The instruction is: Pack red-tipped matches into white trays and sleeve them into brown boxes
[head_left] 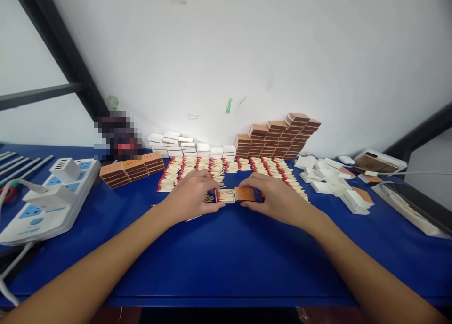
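Observation:
Between thumb and fingers, my left hand (192,195) grips a white matchbox tray (225,196) filled with red-tipped matches. My right hand (271,197) pinches an orange-brown matchbox sleeve (245,194) by its edges. Tray and sleeve lie end to end in line, their near ends meeting or almost so; whether the tray has entered the sleeve I cannot tell. Just beyond both hands, rows of loose matches (190,166) with red heads spread over the blue table (226,258). A few stray matches lie beside and under my left hand.
Stacked brown matchboxes (273,140) rise against the wall, with white trays (203,149) to their left. More matchboxes (132,168) form a block at left, near a power strip (67,201). White trays and sleeves (326,175) are heaped at right, near a dark phone-like object (420,204).

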Available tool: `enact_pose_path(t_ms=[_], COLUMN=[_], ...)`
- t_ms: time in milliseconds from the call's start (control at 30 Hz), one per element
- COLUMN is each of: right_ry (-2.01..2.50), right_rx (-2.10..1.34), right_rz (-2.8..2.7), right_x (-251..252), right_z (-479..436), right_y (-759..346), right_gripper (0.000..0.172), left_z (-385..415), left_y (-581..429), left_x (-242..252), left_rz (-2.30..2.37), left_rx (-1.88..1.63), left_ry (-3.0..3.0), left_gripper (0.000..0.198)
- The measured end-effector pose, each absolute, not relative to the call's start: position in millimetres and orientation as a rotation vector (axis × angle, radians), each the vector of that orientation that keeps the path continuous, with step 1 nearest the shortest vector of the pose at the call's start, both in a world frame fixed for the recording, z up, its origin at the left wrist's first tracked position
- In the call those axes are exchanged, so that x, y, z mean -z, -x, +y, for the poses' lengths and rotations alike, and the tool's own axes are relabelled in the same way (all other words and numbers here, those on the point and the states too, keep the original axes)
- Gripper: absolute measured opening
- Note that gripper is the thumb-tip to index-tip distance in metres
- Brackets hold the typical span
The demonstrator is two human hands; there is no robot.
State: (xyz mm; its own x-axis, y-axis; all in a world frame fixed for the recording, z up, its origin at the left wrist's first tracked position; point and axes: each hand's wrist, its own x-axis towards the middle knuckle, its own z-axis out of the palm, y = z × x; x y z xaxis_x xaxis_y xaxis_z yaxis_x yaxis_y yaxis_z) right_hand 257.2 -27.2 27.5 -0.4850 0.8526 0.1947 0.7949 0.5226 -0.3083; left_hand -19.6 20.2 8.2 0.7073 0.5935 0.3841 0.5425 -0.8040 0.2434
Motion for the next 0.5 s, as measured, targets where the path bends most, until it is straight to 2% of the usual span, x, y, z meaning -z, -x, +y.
enact_pose_path(t_ms=[267,500], right_ry=[1.331,1.321], right_rx=[-0.228,-0.235], right_rz=[-2.456,-2.425], right_x=[-26.1,-22.8], right_z=[-28.9,-31.6], right_y=[-259.0,-258.2], right_gripper=[0.035,0.033], left_z=[20.1,20.6], left_y=[19.8,19.3], left_x=[-8.0,-8.5], left_rz=[0.901,0.832], left_rx=[-0.743,-0.81], left_ry=[-2.768,-2.78], left_gripper=[0.032,0.033])
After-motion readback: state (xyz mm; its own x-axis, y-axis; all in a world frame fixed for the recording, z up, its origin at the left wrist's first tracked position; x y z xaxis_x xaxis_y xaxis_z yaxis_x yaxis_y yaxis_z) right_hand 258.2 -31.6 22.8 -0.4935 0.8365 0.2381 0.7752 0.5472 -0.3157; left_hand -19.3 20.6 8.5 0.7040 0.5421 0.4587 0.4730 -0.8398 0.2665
